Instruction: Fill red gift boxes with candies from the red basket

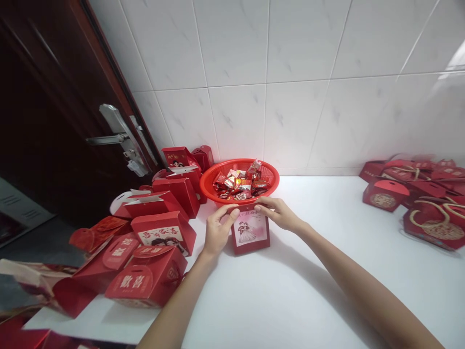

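A small red gift box (251,232) with a printed bridal couple on a pink panel stands upright on the white table. My left hand (219,228) pinches its upper left edge between thumb and fingers. At the upper right edge, my right hand (279,213) grips the same box, thumb in front and fingers behind. Just behind the box sits a red plastic basket (274,186), which holds several wrapped candies (242,184). The back of the box and anything inside it are hidden from me.
Many red gift boxes (145,281) crowd the table's left side, some with raised flaps. More red boxes (385,194), several with rope handles, are grouped at the right. A tiled wall (298,121) rises behind the white table (290,300); a dark door (54,87) is at left.
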`<control>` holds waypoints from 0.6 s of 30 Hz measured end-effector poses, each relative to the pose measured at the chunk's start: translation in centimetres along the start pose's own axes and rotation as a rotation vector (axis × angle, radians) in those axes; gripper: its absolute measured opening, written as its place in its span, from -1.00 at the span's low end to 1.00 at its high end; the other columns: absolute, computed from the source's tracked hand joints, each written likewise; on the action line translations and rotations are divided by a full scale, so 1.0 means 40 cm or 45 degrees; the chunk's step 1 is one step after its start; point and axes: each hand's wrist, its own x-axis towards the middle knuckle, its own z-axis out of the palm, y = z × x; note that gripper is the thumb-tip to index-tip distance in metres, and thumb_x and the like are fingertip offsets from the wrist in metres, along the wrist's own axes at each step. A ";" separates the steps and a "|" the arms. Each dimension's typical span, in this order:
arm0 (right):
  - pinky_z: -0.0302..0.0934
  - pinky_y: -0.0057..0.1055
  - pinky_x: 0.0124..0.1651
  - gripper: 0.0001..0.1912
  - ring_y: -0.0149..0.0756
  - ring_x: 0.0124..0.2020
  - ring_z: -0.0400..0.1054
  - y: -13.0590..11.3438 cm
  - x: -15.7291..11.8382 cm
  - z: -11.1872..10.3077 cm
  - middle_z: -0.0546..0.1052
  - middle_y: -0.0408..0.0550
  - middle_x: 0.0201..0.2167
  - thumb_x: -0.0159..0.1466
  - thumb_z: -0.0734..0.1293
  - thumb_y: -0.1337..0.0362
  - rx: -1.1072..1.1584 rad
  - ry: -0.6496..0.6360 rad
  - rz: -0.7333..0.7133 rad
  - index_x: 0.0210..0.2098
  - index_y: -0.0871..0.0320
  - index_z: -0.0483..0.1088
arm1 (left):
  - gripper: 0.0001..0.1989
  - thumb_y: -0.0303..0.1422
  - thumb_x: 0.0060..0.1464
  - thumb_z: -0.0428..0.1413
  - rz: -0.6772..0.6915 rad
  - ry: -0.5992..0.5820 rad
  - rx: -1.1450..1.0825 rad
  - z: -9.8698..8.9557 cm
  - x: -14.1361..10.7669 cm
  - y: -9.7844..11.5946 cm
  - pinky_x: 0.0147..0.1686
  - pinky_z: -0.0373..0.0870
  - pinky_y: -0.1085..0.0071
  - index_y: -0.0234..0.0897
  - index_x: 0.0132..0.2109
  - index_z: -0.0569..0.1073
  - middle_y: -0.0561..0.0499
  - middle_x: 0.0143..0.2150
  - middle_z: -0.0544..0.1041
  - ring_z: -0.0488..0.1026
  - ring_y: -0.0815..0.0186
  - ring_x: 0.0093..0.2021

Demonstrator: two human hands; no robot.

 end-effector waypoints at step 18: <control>0.34 -0.25 -0.16 -0.57 -0.16 -0.24 0.44 -0.090 -0.303 -0.256 0.57 -0.01 -0.29 0.24 0.36 -0.15 -0.227 0.839 0.177 -0.28 0.11 0.47 | -0.58 -0.01 -0.10 0.33 -0.155 -0.014 -0.088 0.014 -0.021 0.038 -0.06 0.53 0.24 -0.26 -0.23 0.58 -0.10 -0.20 0.64 0.57 0.10 -0.11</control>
